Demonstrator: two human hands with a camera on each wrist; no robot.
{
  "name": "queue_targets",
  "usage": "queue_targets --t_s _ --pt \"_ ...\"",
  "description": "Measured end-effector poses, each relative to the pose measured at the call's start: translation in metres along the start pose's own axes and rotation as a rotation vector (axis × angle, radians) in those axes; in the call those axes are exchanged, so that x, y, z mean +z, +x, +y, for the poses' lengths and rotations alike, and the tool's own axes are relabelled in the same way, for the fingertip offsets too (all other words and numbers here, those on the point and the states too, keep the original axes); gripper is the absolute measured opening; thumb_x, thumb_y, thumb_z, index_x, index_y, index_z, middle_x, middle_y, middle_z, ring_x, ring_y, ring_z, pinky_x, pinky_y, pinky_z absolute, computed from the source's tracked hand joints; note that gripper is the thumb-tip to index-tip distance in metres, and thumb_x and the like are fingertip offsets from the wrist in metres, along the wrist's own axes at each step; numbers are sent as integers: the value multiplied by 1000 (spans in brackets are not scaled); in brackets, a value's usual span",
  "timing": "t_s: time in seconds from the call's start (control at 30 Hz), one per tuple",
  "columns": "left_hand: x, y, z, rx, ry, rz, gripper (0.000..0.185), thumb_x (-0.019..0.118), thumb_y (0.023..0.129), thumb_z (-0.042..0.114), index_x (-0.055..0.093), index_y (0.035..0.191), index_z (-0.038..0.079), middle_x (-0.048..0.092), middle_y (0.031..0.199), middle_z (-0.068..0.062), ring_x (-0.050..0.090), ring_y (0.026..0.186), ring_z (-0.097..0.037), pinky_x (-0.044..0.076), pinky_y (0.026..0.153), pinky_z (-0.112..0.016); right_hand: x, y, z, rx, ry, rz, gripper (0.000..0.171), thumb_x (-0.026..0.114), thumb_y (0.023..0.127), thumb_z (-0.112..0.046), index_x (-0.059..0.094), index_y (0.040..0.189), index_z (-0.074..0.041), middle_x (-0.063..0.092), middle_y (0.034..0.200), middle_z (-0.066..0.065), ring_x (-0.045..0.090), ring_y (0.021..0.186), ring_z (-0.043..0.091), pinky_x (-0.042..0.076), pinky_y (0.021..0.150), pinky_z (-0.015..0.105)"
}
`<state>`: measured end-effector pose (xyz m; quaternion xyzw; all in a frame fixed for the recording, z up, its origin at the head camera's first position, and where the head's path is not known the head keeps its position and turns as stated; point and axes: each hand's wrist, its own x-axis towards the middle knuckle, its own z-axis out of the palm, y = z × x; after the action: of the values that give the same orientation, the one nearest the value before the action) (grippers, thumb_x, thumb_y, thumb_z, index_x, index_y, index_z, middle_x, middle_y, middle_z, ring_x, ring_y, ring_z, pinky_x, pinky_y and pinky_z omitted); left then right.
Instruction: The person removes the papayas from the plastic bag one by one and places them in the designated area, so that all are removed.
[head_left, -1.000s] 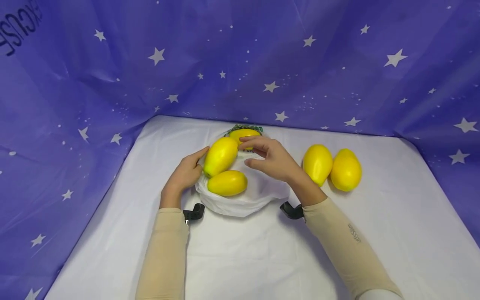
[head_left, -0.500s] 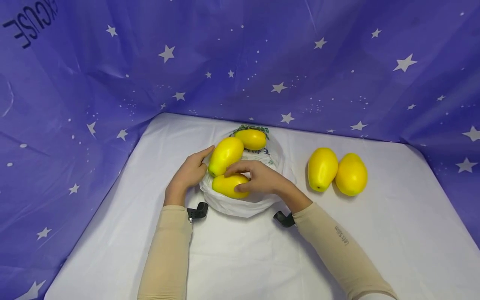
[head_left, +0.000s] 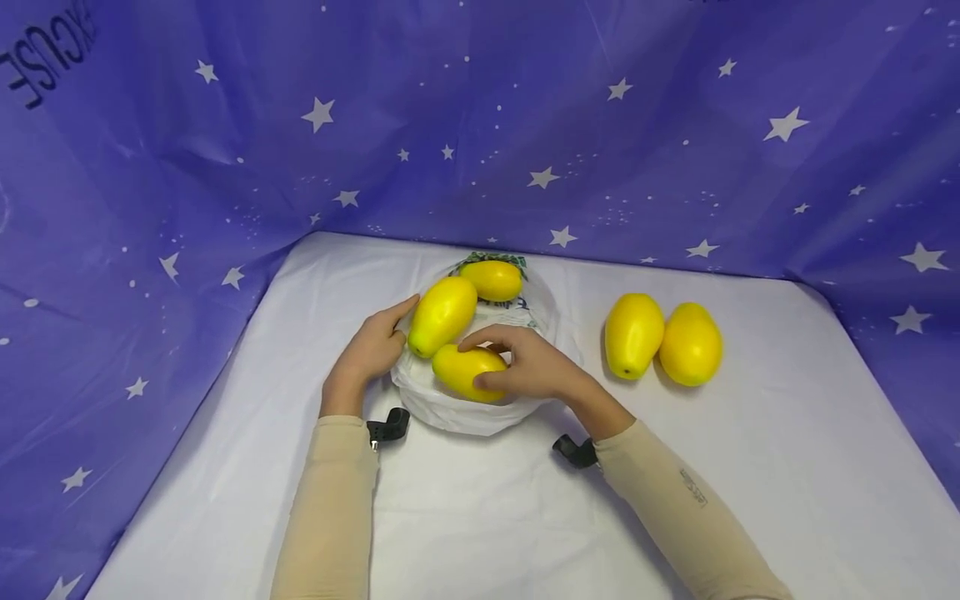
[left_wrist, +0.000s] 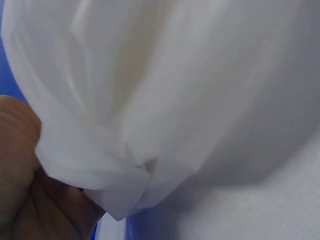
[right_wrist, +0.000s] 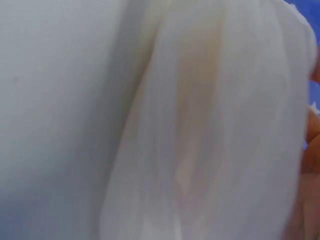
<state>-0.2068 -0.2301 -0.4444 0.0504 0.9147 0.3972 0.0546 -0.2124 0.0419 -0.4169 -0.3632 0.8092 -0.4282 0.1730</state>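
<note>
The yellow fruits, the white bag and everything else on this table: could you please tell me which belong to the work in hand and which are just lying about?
In hand:
- right hand gripping the near fruit
- left hand beside the long fruit
- far fruit
- white bag under all three

Lying about:
- two loose fruits on the white table, right of the bag
- starry blue backdrop

On my left wrist feed, white plastic bag (left_wrist: 165, 85) fills most of the frame, bunched to a crumpled fold low left, my left hand (left_wrist: 22, 190) touching it, white cloth (left_wrist: 260, 210) beneath.
</note>
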Motion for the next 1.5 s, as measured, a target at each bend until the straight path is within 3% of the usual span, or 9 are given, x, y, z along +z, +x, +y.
queue_targets --t_s 0.4,0.6,1.17,1.5 --pt "1 -1 2 2 17 -6 63 36 94 0 31 154 17 33 155 -8 27 143 -31 21 117 -50 -33 -29 -9 50 27 142 44 77 83 -21 65 124 -30 59 126 -15 57 113 15 49 94 43" --pt "2 -2 2 8 17 -4 62 36 95 1 31 154 16 33 155 -9 26 143 -32 21 117 -51 -53 -43 -15 71 76 239 43 77 83 -18 66 124 -28 58 129 -10 57 114 19 50 94 44" --pt "4 -2 1 -8 23 -16 62 37 95 1 30 155 16 32 156 -11 25 143 -34 20 117 -52 -97 -95 -1 252 133 564 45 76 85 -21 64 128 -27 54 133 0 57 114 28 58 77 33" --pt "4 0 0 -10 29 -12 62 37 95 2 30 155 18 32 156 -10 25 143 -34 20 117 -52 -126 -122 11 361 84 728 48 72 88 -33 59 134 -28 47 142 -6 56 118 19 52 91 33"
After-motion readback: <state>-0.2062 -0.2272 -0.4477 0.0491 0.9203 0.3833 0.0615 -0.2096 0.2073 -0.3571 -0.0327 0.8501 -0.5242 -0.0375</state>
